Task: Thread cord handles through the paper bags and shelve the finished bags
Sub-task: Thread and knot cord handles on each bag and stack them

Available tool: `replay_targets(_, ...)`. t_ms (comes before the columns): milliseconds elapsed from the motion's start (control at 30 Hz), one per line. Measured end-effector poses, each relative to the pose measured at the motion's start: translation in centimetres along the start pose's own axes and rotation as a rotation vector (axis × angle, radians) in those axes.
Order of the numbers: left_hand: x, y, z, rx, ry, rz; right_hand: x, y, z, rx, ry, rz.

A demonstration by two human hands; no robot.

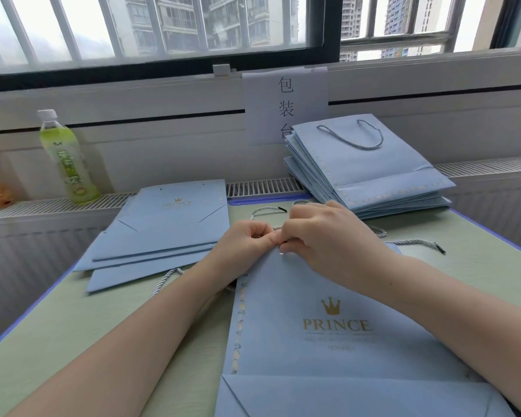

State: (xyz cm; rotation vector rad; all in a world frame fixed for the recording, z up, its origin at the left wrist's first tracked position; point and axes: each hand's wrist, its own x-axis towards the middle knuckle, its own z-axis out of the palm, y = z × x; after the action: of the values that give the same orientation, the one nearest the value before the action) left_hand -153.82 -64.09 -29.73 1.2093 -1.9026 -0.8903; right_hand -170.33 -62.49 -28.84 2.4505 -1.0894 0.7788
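Here, at the green table, a flat blue bag lies printed side up in front of me, gold crown and "PRINCE" facing me, its top edge away from me. Both hands meet at that top edge. Left hand: fingers curled in, thumb and forefinger pressed together on the bag's rim, pinching it. Right hand: fingers bent down over the same spot, fingertips nipped on a cord just where it meets the paper; whether the cord end is through a hole I cannot tell, my fingers cover it. Loose cords lie near: one with a black tip just beyond my hands, another to the right of my right wrist, a third under my left forearm. Left of me, a stack of flat bags with no handles. Far right, a pile of bags, the top one with a cord handle lying on it. A green bottle stands on the radiator ledge at left. A paper sign hangs below the window.
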Motion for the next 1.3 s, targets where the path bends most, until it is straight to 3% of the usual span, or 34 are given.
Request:
replay_targets(167,0.0,-0.1,-0.1,0.025,0.017,0.008,-0.1,0.0,-0.2,-0.050,-0.026,-0.135)
replay_targets(433,0.2,-0.3,-0.1,-0.002,0.020,0.011,0.2,0.5,0.1,0.109,-0.098,-0.071)
replay_targets(800,0.4,-0.3,-0.1,0.042,0.048,0.025,0.2,0.3,0.1,0.031,-0.055,-0.155)
replay_targets(1033,0.3,-0.2,0.0,0.029,0.047,0.022,0.0,-0.4,0.7,0.156,-0.079,-0.096)
replay_targets(1167,0.2,-0.3,0.0,-0.010,0.032,0.020,0.1,-0.7,0.2,0.292,-0.104,0.036)
replay_targets(1300,0.0,0.2,-0.3,-0.164,0.012,-0.021,0.3,-0.6,-0.5,0.327,-0.083,0.105)
